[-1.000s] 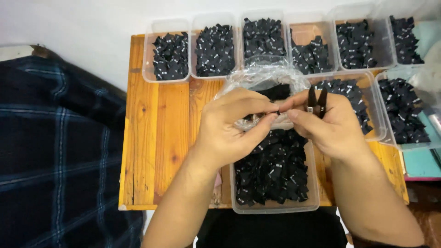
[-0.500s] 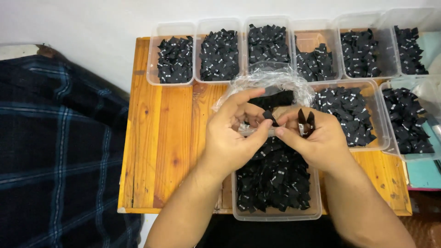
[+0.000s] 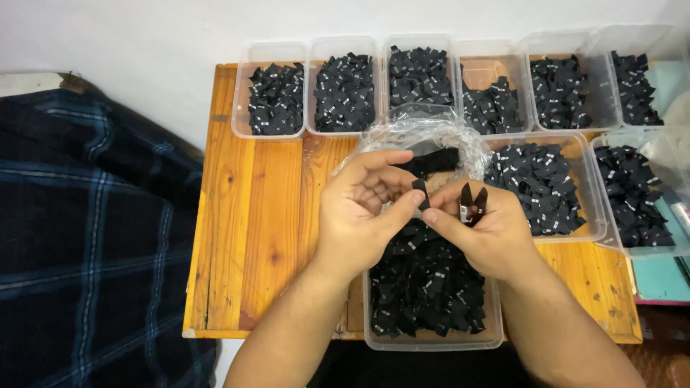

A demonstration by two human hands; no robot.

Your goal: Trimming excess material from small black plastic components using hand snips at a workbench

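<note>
Both my hands meet over a clear plastic tub [image 3: 431,341] full of small black fabric labels. My left hand [image 3: 359,215] and my right hand [image 3: 481,230] pinch one small black label [image 3: 420,192] between thumbs and forefingers. In my right hand also sits a small black thread snipper [image 3: 471,202], its blades pointing up. Just behind the hands lies a crumpled clear plastic bag [image 3: 424,140] with a black strip of labels [image 3: 435,162] in it.
A row of several clear tubs [image 3: 277,97] of black labels lines the back of the wooden table [image 3: 251,237]. Two more tubs [image 3: 546,187] stand to the right. A dark blue plaid cloth [image 3: 86,237] lies left of the table.
My hands have come slightly lower and nearer, and the label is now pinched upright between both hands. The snipper stays in my right hand.
</note>
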